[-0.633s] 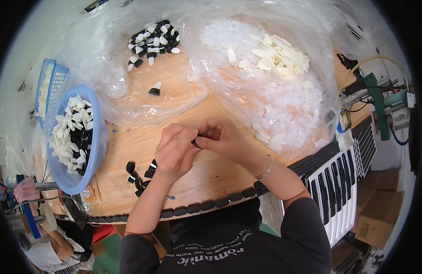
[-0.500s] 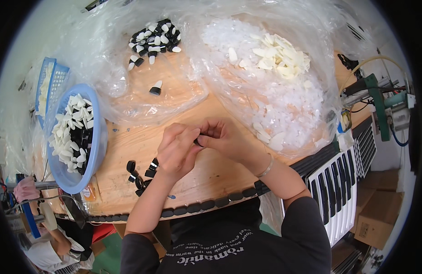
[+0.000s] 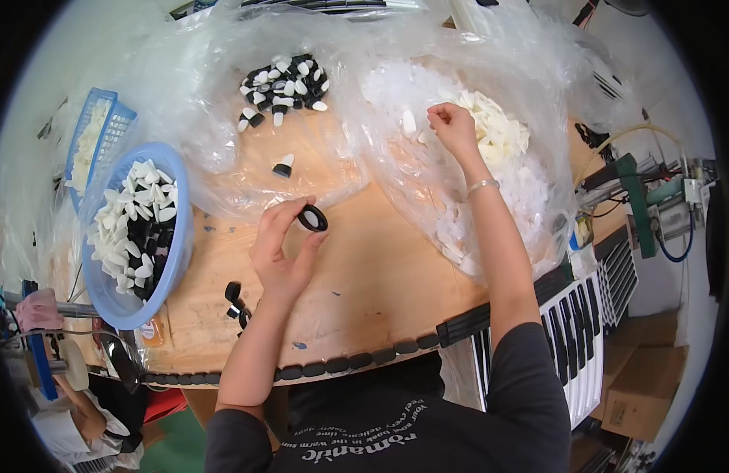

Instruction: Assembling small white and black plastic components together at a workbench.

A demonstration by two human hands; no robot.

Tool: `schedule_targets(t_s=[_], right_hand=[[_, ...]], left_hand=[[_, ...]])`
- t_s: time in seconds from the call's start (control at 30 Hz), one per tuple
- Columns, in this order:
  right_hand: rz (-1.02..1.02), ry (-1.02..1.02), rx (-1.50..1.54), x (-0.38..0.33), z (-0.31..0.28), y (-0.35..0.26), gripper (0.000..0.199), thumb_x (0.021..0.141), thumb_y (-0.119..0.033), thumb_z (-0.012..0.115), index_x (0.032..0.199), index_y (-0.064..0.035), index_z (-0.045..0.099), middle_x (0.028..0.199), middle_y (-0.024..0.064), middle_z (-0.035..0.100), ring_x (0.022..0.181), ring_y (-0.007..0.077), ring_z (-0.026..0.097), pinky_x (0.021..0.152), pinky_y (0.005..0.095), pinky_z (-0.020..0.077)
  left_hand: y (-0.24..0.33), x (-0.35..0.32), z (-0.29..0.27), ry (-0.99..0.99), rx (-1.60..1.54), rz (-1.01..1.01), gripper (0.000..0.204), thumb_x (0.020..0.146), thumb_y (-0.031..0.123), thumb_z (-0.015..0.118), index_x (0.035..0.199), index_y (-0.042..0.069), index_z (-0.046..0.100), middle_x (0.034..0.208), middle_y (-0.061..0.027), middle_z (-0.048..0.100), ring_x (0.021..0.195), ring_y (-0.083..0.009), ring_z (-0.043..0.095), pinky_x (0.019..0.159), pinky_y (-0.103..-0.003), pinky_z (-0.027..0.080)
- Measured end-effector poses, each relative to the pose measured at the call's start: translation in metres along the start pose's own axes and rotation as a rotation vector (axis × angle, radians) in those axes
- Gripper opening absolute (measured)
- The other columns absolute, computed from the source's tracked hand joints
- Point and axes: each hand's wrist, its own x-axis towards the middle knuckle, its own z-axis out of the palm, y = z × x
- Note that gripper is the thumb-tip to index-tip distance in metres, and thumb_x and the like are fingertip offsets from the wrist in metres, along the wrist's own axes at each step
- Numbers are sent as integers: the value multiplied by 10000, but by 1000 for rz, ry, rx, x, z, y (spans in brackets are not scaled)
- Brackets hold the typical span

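Observation:
Between the thumb and fingers of my left hand [image 3: 282, 256] is a black oval ring-like piece [image 3: 321, 223] with a pale centre, tilted above the tabletop. My right hand [image 3: 453, 128] reaches over the plastic sheet at the far right, beside a heap of cream oval pieces [image 3: 502, 130]. Its fingertips are pinched together, and anything in them is too small or hidden to name. A lone white oval piece [image 3: 409, 122] lies just left of these fingers. Near my left forearm, several loose black pieces [image 3: 234, 292] rest on the wooden table [image 3: 364, 292].
A blue basin [image 3: 183, 244] at left holds white and black pieces; a blue basket [image 3: 120, 122] stands behind it. Black-and-white assembled pieces [image 3: 282, 87] are heaped on plastic farther back. A green-framed machine [image 3: 636, 205] stands right. Another person's arm [image 3: 85, 406] shows lower left.
My hands have parted. The right one has moved far and right to the cream heap; the left keeps the black oval piece, now in plain sight. The view has shifted slightly.

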Motion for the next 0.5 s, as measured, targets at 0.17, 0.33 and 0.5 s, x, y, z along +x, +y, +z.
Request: schedule_targets(t_s=[0.17,0.33,0.5], right_hand=[[-114,-63,-21,10,-16,0,143,824,-63,646,948,3,675,790,56,676,661,112,620,611,243,490],[-433,-447,-501,-13,-34,12,236,693,47,602,896,-38,688,952,134,639,955,308,600,827,371,494],[-387,-420,-611,-30,-29,11,210,691,29,634,871,-62,692,975,110,615,951,282,596,815,371,489]], left_hand=[[2,1,-4,-7,26,-31,456,673,-118,696,1111,-29,601,1078,-111,638,1022,-210,573,906,-312,461],[6,2,-2,-48,84,29,471,643,-96,728,1093,-22,613,1049,-132,649,954,-235,600,840,-313,485],[6,0,0,-105,132,84,477,641,-103,717,1099,-22,612,1062,-134,645,952,-233,598,851,-308,479]])
